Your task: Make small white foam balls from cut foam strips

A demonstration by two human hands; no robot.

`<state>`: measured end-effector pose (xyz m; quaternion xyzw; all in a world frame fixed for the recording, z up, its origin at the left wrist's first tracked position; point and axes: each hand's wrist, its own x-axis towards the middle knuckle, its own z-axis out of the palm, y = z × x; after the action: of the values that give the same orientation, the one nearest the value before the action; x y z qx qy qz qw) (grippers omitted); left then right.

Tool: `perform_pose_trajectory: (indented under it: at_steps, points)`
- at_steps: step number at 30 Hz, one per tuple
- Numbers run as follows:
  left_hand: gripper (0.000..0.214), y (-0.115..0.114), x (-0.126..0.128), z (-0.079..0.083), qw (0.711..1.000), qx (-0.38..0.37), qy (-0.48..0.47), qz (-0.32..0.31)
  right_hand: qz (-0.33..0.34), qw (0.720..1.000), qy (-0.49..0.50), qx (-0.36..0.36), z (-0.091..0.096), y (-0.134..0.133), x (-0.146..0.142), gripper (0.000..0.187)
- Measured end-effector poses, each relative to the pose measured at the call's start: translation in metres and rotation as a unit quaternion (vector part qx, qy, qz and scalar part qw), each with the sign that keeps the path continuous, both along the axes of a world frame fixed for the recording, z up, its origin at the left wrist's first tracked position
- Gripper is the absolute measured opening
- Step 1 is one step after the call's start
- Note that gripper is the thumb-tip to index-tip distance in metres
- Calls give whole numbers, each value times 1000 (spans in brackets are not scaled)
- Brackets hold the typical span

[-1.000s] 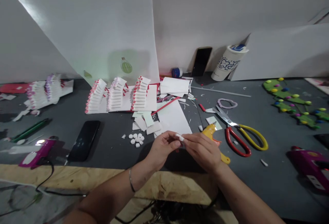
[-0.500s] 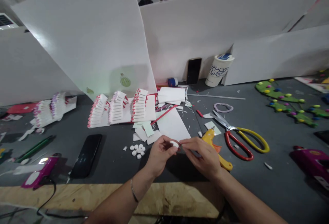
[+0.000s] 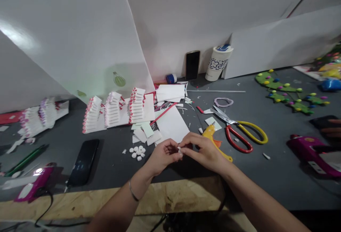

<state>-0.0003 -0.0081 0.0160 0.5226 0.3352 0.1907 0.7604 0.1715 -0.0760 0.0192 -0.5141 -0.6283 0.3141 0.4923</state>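
Observation:
My left hand [image 3: 162, 158] and my right hand [image 3: 205, 152] meet over the front of the dark table, fingertips pinched together. Between them is a small white piece [image 3: 180, 150], mostly covered by the fingers. Left of my left hand lies a cluster of small white rounded pieces [image 3: 137, 151]. Just beyond my fingers are a white sheet [image 3: 173, 123] and some pale paper scraps [image 3: 144, 132]. A yellow glue gun [image 3: 209, 132] rests close behind my right hand. Scissors with one red and one yellow handle [image 3: 234, 122] lie open to its right.
White cards bearing rows of red-tipped white sticks [image 3: 137, 106] stand at the back left. A black phone [image 3: 83, 162] and a magenta power strip [image 3: 36, 185] lie left. A cup [image 3: 217, 65] stands by the white partition. Green dotted shapes [image 3: 277, 82] and another person's hand [image 3: 333, 129] are at right.
The white piece has turned in my fingers and is now more hidden. My right fingers have closed in against my left ones. The view has shifted; another person's hand shows at the right edge.

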Motion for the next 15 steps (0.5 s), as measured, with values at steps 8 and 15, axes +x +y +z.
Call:
perform_pose_trajectory:
  at_steps: [8, 15]
  points:
    - [33, 0, 2, 1, 1000, 13, 14, 14, -32, 999, 9, -32, -2, 1, -4, 8]
    - [32, 4, 2, 0, 999, -18, -5, 26, -43, 999, 12, -25, -3, 3, -4, 8]
